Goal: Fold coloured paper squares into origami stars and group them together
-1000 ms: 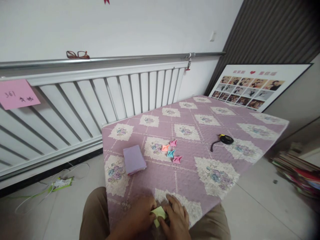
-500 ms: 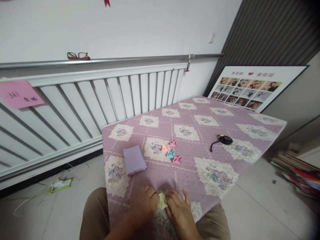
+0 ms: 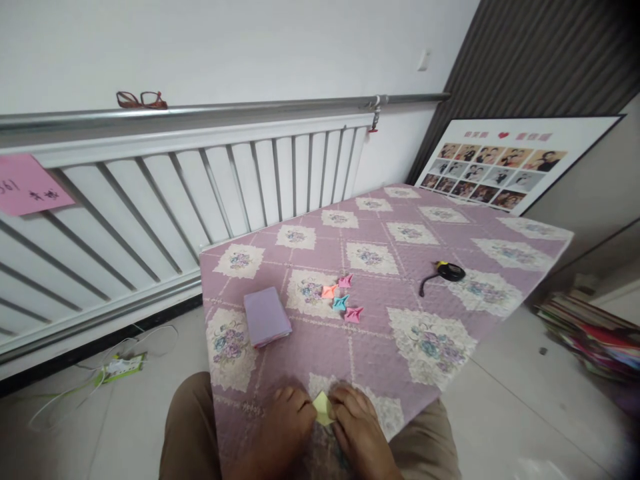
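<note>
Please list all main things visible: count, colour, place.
tablecloth: 1, purple, middle
folded paper: 1, yellow, bottom centre
origami pieces: 4, two pink, orange, blue, tablecloth centre
paper stack: 1, lilac top, tablecloth left
tape measure: 1, black, yellow, tablecloth right
radiator: 1, white, left
pipe: 1, grey, above radiator
eyeglasses: 1, brown, on pipe
note: 1, pink, on radiator
photo board: 1, white, right
power strip: 1, white, green, floor
trousered legs: 2, brown, below
left hand: 1, bare, holding folded paper
right hand: 1, bare, holding folded paper

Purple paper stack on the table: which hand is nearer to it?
Left. The left hand is on the person's side of the purple stack, slightly to its right; the right hand is farther right, past the yellow paper.
</note>
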`<state>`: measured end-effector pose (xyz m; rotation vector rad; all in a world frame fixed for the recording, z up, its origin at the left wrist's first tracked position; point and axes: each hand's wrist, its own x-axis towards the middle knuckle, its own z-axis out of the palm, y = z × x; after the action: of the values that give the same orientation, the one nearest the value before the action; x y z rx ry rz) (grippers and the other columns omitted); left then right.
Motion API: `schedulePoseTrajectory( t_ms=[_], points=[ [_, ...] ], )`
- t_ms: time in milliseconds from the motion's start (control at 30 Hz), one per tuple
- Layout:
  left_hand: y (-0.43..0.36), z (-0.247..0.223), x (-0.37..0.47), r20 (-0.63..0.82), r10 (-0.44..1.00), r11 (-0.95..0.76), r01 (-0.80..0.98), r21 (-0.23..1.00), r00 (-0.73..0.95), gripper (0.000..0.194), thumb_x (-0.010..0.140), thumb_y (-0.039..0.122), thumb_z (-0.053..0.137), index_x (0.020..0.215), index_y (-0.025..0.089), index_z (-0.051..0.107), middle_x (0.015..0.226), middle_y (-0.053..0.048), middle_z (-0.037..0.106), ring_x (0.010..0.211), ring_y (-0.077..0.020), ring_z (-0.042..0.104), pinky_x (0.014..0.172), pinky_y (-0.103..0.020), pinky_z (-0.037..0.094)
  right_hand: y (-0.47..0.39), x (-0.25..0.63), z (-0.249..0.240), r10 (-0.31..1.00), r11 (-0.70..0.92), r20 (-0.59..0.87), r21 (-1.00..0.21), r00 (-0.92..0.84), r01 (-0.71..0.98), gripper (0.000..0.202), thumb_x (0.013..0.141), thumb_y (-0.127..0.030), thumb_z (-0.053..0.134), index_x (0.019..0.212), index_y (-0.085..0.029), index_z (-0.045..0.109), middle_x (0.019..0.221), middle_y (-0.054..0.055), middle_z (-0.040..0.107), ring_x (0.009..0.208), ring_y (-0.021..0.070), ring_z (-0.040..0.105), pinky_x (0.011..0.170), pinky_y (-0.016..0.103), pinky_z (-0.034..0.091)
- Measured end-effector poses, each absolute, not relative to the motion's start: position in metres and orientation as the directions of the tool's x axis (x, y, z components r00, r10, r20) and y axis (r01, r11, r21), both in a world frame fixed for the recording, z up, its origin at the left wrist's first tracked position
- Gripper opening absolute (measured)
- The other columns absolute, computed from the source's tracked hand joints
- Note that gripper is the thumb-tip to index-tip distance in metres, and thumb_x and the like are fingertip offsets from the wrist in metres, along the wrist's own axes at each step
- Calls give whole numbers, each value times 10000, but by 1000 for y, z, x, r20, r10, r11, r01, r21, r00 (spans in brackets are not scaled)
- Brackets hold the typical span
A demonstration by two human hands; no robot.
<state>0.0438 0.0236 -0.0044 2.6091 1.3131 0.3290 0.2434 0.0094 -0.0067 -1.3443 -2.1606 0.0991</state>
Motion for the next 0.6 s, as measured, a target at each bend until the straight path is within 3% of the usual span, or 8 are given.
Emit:
schedulePoseTrajectory(
  t_ms=[133,267,600],
  points=[
    [17,-3,44,116,880,-462,778,425,460,76,892,151,609,854,209,641,933,-10,628,904,-197,521,812,-342,359,7,247,-6,847,471,454,-403,-276,784,183,779,-85,554,809,-253,619,1039,14,695,1045,206,619,906,365,478],
    [11,-2,47,126,939,-337,781,526,320,100,874,137,586,816,201,636,941,-22,618,915,-203,519,833,-357,348,3,248,-11,865,436,425,-377,-266,817,140,809,-121,580,817,-255,620,1069,36,685,1094,246,603,916,424,481],
    [15,12,54,-1,977,-183,845,502,212,118,857,135,589,792,214,647,916,-10,632,928,-216,534,854,-384,325,6,242,-18,891,318,428,-340,-155,885,127,855,-237,584,731,-254,604,1092,52,681,1146,290,576,916,448,473]
  ],
)
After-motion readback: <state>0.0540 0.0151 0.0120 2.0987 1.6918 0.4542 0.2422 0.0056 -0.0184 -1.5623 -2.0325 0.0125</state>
